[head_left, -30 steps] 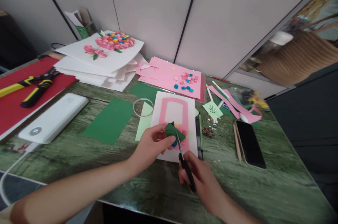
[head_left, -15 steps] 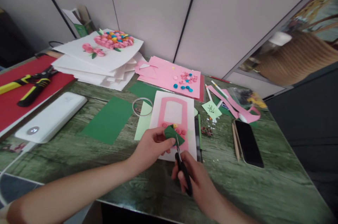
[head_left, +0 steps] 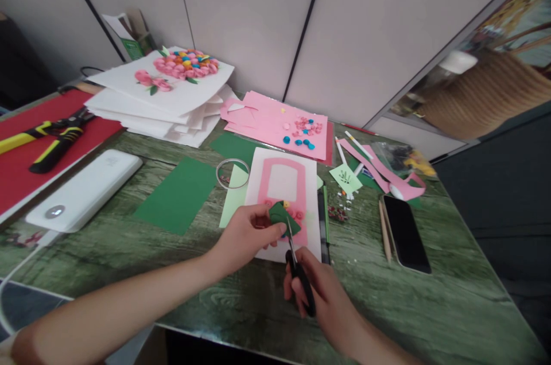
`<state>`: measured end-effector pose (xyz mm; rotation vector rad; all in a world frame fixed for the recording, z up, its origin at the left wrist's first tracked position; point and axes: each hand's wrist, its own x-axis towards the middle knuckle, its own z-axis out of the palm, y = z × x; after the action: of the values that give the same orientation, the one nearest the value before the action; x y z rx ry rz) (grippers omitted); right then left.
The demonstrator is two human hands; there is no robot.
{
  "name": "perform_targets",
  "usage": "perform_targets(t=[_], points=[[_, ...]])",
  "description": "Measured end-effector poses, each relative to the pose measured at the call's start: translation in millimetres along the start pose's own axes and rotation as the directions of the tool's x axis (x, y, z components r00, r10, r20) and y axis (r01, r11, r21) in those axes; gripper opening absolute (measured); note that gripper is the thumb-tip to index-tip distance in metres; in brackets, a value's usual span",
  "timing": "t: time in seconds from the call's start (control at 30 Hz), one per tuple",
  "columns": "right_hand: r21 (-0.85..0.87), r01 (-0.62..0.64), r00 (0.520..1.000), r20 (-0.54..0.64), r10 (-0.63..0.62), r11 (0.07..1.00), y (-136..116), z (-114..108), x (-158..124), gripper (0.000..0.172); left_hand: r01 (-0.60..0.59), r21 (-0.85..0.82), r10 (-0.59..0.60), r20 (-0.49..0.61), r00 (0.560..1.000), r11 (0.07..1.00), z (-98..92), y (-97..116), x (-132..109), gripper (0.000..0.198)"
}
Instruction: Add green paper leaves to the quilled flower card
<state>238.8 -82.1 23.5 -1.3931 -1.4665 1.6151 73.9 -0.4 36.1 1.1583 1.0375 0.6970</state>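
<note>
Green wood-grain worktop (head_left: 430, 307), grey panelled wall (head_left: 344, 26).
My left hand (head_left: 243, 236) pinches a green paper scrap (head_left: 282, 214); my right hand (head_left: 321, 290) grips scissors (head_left: 297, 270).

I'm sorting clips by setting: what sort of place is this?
Probably a paper-craft worktable at home or in a studio. The left hand holds a green paper piece that scissors in the right hand cut, beside a stack of white cards.

Head camera looks forward and down, perhaps tilted, near the table (head_left: 387, 302).
</note>
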Motion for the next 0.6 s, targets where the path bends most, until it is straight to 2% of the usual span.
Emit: perform_targets(t=[0.13, 0.3, 0.6], points=[[0.009, -0.017, 1.0, 0.001, 0.017, 1.0, 2.2, 0.0, 0.1, 0.037, 0.0, 0.028, -0.001, 0.046, 0.999, 1.0, -3.4, 2.3, 1.9, 0.015], [-0.002, -0.051, 0.999, -0.001, 0.051, 0.999, 0.9, -0.3, -1.3, 0.038, 0.001, 0.031, -0.002, 0.05, 0.999, 1.0, -4.3, 7.1, 3.7, 0.014], [-0.062, -0.026, 0.999, 0.025, 0.027, 0.998, -2.9, -8.7, -4.1, 0.027, -0.012, 0.038, 0.008, 0.11, 0.994, 0.999, -9.7, 8.0, 4.6, 0.012]])
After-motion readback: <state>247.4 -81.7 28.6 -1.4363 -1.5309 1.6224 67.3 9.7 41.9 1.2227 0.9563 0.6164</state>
